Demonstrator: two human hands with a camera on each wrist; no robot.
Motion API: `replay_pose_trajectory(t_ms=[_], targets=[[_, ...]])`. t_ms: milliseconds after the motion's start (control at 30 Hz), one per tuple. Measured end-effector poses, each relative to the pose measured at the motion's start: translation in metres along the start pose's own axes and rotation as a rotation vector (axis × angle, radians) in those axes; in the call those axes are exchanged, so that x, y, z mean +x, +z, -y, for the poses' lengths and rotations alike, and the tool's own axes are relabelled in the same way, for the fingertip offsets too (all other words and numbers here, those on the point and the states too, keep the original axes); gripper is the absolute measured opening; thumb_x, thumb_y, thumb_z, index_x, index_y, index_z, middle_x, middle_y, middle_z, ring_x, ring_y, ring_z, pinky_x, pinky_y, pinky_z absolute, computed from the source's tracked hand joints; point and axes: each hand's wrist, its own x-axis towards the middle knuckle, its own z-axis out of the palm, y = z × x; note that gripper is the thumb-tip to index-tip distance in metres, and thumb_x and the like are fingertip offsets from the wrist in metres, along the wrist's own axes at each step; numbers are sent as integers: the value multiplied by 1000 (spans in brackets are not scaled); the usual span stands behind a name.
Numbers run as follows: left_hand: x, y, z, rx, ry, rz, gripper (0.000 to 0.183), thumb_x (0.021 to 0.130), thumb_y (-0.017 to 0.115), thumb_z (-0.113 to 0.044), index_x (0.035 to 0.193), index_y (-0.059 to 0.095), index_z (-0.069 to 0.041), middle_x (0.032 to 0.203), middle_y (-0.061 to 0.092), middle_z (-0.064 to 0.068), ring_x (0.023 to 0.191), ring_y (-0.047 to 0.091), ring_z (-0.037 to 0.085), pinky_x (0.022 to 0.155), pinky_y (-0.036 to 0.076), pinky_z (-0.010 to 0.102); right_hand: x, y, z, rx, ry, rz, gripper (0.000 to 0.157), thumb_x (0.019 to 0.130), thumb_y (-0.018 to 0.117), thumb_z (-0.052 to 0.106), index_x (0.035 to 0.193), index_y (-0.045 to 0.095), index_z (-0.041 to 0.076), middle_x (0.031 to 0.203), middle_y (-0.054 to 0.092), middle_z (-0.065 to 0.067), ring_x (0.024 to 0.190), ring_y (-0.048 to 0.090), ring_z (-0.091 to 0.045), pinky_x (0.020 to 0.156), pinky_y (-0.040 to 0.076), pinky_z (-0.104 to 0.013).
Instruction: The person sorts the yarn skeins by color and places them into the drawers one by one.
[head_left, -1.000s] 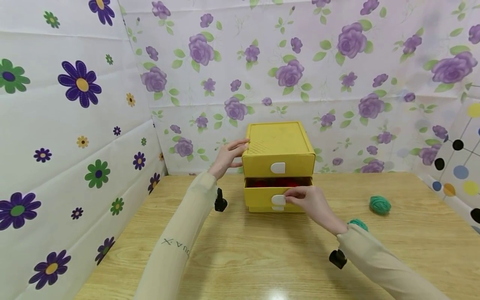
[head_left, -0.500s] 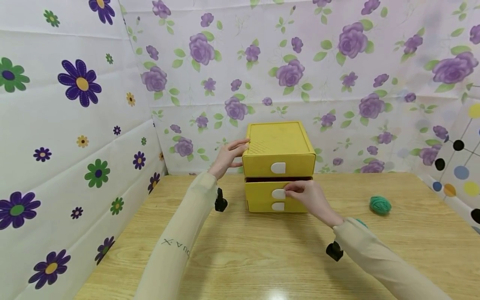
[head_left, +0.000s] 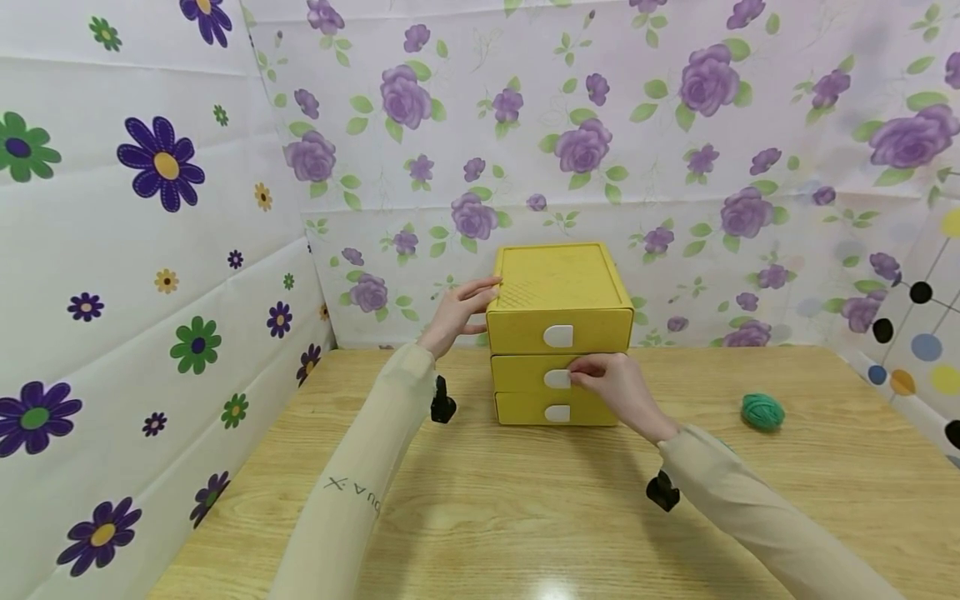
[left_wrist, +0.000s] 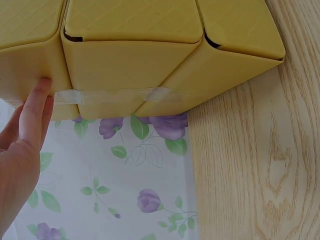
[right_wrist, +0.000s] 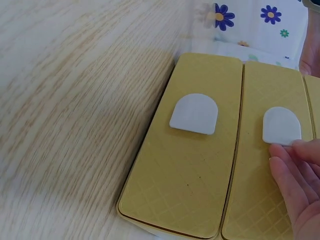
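A yellow cabinet with a stack of 3 drawers stands near the back of the table, all drawer fronts flush. My right hand pinches the edge of the white handle on the middle drawer. In the right wrist view, thumb and fingertips meet at that handle. At the cabinet's upper left side, my left hand rests with extended fingers. One fingertip touches the top section's side wall in the left wrist view, close to a strip of clear tape. The drawers' insides are hidden.
A green yarn ball lies on the wooden table to the right of the cabinet. A sliver of green shows behind my right sleeve. Flowered cloth hangs behind the cabinet, with more cloth at the left.
The middle drawer, open with red things inside a second ago, has slid back into the cabinet. My right hand moved forward with its handle; the left hand stayed put.
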Motion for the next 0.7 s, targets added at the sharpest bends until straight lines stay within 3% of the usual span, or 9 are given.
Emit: replay_pose_trajectory(t_ms=[433, 700], targets=[[1, 0, 1, -11, 7, 20, 42, 92, 56, -30, 131, 51, -18, 129, 47, 2, 105, 49, 25, 78, 47, 42, -4, 0, -3, 58, 17, -1, 10, 81, 69, 6, 90, 71, 3, 82, 67, -4, 74, 62, -17, 63, 49, -31], [2, 0, 2, -12, 2, 11, 41, 91, 57, -31, 130, 52, -19, 128, 47, 2, 105, 49, 25, 77, 47, 42, -18, 1, -13, 174, 157, 54, 13, 81, 69, 6, 90, 71, -2, 81, 67, -7, 71, 63, -21, 61, 51, -33]])
